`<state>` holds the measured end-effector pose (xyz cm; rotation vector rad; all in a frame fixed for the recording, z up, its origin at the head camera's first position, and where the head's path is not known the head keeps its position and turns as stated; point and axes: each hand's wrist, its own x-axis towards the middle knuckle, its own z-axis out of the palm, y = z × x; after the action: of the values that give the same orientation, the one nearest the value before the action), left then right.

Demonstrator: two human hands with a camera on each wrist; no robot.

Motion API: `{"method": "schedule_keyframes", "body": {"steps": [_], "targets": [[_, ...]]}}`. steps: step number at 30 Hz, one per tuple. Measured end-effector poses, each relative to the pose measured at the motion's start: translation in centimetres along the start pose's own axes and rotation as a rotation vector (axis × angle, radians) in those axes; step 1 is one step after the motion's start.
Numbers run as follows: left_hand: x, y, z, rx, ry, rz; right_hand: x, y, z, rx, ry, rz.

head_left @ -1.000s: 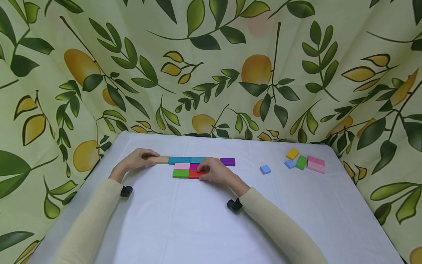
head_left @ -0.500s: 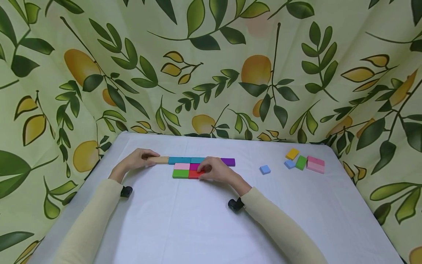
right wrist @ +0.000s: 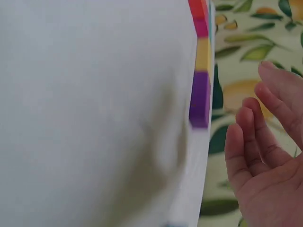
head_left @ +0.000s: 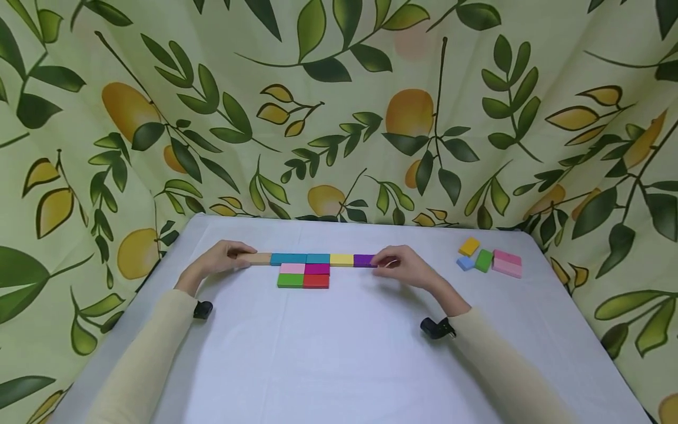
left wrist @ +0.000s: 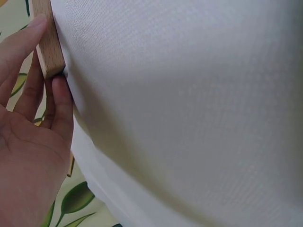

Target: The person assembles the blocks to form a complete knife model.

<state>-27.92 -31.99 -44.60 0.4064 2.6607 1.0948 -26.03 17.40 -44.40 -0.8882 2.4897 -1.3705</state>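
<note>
Thumb and fingers of my left hand (head_left: 219,259) pinch the plain wooden block (head_left: 259,258) at the left end of a row; the left wrist view shows the thumb on its top. Onward to the right the row runs through two teal blocks (head_left: 288,259), a yellow block (head_left: 341,259) and a purple block (head_left: 362,260). Below the teal ones sit a pale pink block (head_left: 292,268), a magenta block (head_left: 316,268), a green block (head_left: 290,281) and a red block (head_left: 316,281). My right hand (head_left: 405,267), holding nothing, hovers by the purple block's right end, fingers loosely bent.
Loose blocks lie at the back right: an orange-yellow block (head_left: 469,246), a small blue block (head_left: 465,263), a green block (head_left: 484,261) and pink blocks (head_left: 507,264). A white cloth (head_left: 318,353) covers the table, and a leaf-patterned curtain (head_left: 339,106) hangs behind it.
My right hand has left the red block and moved right to the purple block's end, uncovering the yellow block. It now hides the lone blue block's spot. My left hand stays put.
</note>
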Motion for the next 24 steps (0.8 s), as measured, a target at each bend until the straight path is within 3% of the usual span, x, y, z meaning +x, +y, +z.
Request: {"method": "schedule_keyframes", "body": {"steps": [8,15,24], "targets": [[0.0,-0.1,0.1,-0.010,0.004,-0.008,-6.6,2.9,-6.2,-0.018,0.088,0.131],[-0.1,0.0,0.1,-0.013,0.006,-0.014,-11.8,5.3,-11.1,-0.131,0.161,0.248],[0.0,0.0,0.0,-0.034,0.005,-0.013,-15.1,8.0,-15.3,-0.216,0.270,0.321]]}}
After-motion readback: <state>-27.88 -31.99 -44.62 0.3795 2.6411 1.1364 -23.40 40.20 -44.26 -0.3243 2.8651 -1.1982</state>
